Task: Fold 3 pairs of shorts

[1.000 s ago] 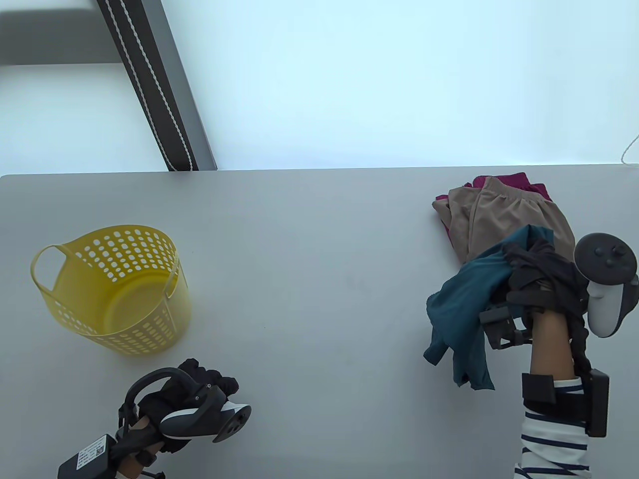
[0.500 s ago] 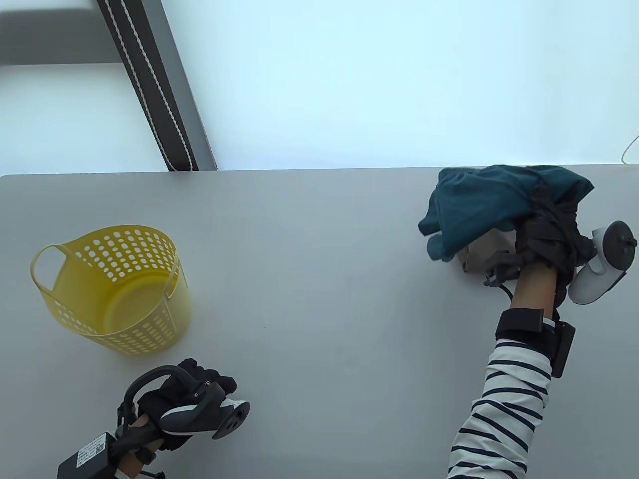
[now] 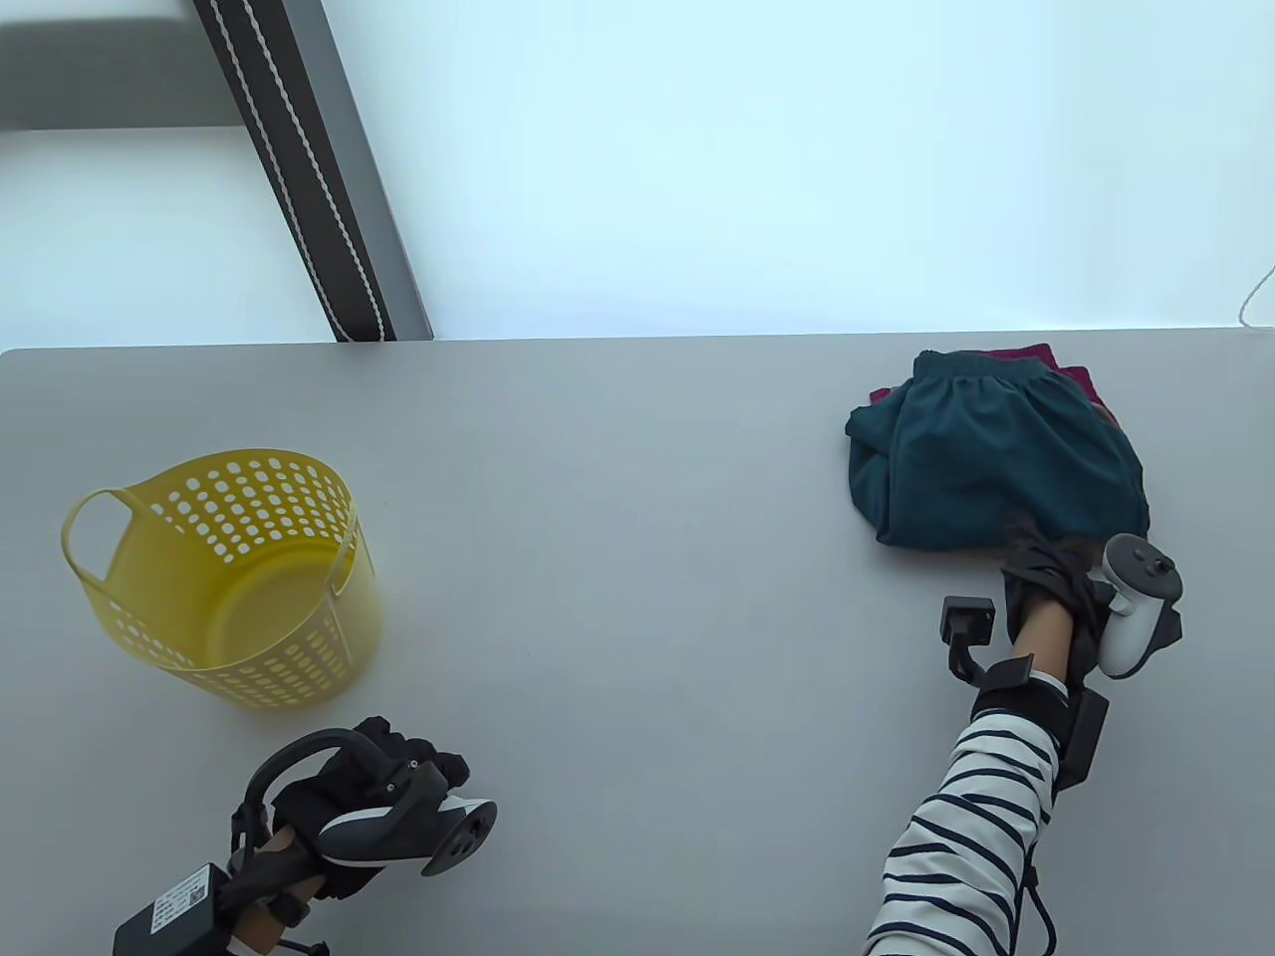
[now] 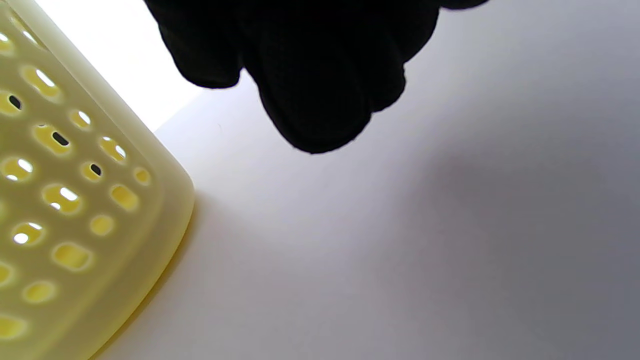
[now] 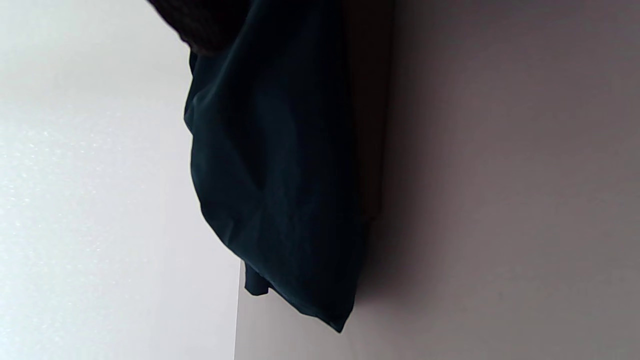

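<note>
The fingers [image 3: 413, 747] of the left hand [image 3: 339, 807] lie loosely curled on the grey table [image 3: 618, 558] at its near edge and hold nothing; the left wrist view shows their dark gloved tips [image 4: 320, 100] hanging just above the bare surface. A white tracker [image 3: 403, 832] sits on the back of that hand. Just beyond it, near the table's left side, a yellow perforated basket [image 3: 234, 578] lies tipped over with its mouth open to the camera. On the right, a striped sleeve [image 3: 971, 827] leads up to the right hand [image 3: 1051, 583], which rests at the near edge of the teal shorts [image 3: 986, 463]; whether its fingers grasp the cloth or merely touch it cannot be told, since they are hidden. The teal shorts lie folded on top of a stack near the far right of the table, with magenta shorts [image 3: 1036, 363] peeking out beneath at the far side.
</note>
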